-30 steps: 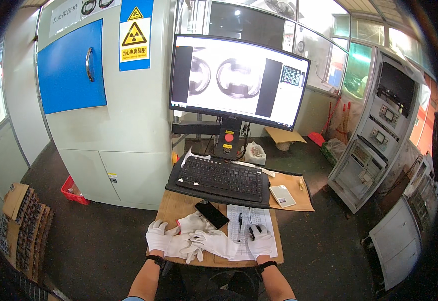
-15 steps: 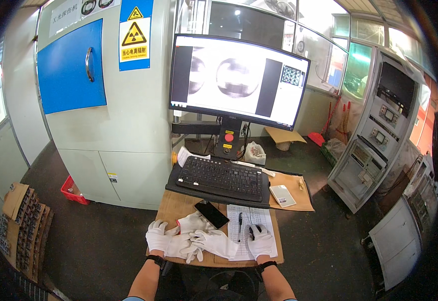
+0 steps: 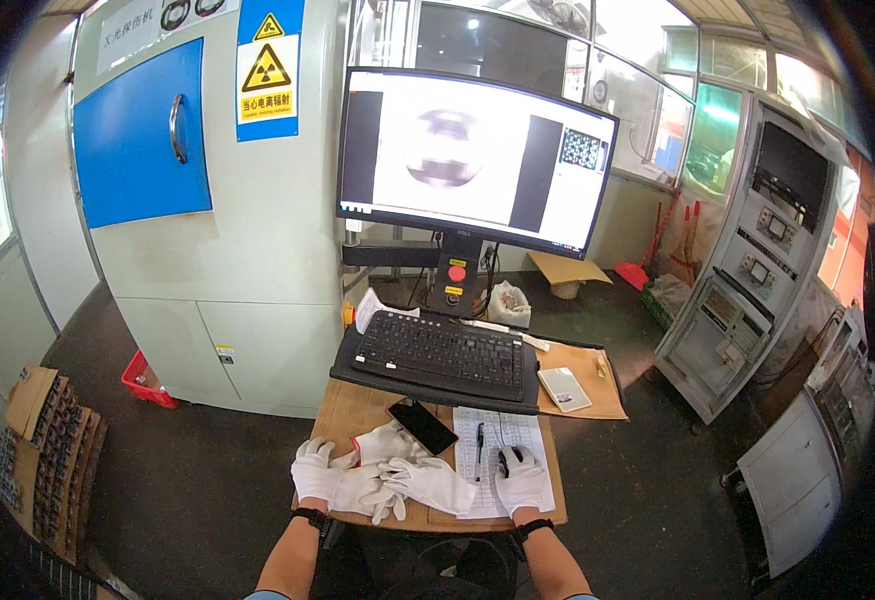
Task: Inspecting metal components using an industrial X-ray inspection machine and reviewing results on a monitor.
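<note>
My right hand [image 3: 520,485], in a white glove, is closed over a dark computer mouse [image 3: 505,458], most of which it hides. The mouse rests on a printed sheet [image 3: 492,500], and a black pen [image 3: 479,440] lies on that paper to its left. At the left edge of the cardboard-topped table [image 3: 339,405], my gloved left hand [image 3: 312,470] rests with its fingers loosely lying down, holding nothing that shows. Loose white gloves [image 3: 427,484] are heaped beside it. Beyond them lies a black phone [image 3: 423,427]. The monitor [image 3: 447,150] shows one blurred round grey shape.
A black keyboard [image 3: 442,352] sits on a raised shelf, with a small white box [image 3: 564,390] to its right. A big grey cabinet with a blue door [image 3: 142,135] stands at left. Stacked small parts [image 3: 52,460] and a red crate [image 3: 145,382] are on the left floor.
On the monitor, two round shapes have given way to a single blurred one nearer the middle. Both hands stay in practically the same places.
</note>
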Demonstrator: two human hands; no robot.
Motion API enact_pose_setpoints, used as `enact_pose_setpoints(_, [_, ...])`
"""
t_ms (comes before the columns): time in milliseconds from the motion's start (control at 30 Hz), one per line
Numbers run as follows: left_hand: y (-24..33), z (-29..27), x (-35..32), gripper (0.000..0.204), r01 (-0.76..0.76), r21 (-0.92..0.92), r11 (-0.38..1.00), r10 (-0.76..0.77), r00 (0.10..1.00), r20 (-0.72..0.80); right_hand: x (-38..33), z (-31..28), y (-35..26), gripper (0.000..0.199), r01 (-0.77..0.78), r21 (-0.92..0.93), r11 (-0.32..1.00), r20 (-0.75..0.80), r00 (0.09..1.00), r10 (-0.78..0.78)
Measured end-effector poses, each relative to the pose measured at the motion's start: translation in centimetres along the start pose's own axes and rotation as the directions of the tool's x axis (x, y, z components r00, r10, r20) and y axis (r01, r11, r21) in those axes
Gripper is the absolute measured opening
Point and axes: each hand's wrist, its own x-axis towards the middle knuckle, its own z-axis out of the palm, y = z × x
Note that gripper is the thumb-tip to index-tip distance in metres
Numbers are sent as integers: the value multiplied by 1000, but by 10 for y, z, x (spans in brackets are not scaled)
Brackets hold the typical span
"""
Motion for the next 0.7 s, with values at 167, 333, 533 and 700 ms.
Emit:
enact_pose_setpoints(167, [0, 0, -2, 34, 1, 5, 1000, -1, 1000, -8, 0, -6, -4, 52, -18, -10, 1000, 28, 999, 18])
enact_pose_setpoints(333, [0, 1, -2, 29, -12, -7, 1000, 12, 1000, -25, 0, -8, -4, 51, -24, 2, 1000, 47, 999, 24])
enact_pose_setpoints(533, [5, -5, -1, 31, 0, -10, 1000, 0, 1000, 11, 0, -11, -3, 52, -19, 29, 999, 39, 999, 18])
enact_pose_setpoints(700, [2, -4, -2, 35, 11, -5, 1000, -11, 1000, 26, 0, -9, -4, 51, -5, 15, 1000, 14, 1000, 5])
